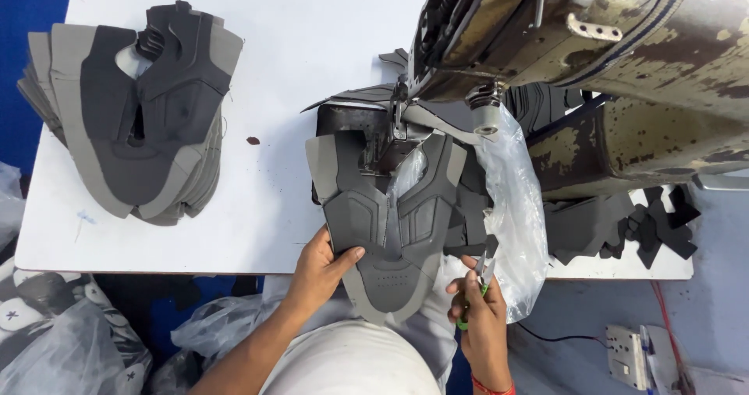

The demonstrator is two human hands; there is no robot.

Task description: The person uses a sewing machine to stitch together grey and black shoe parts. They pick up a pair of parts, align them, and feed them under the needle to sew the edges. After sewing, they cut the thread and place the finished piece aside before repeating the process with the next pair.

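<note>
A grey and dark grey shoe upper lies flat under the needle of a worn sewing machine. My left hand pinches the upper's near left edge, thumb on top. My right hand holds small green-handled thread snips, blades pointing up, just right of the upper's toe end. A clear plastic bag hangs beside the machine, close to the snips.
A stack of similar grey shoe uppers sits at the far left of the white table. Dark cut pieces lie at the right under the machine arm. Plastic bags sit below the table's left edge.
</note>
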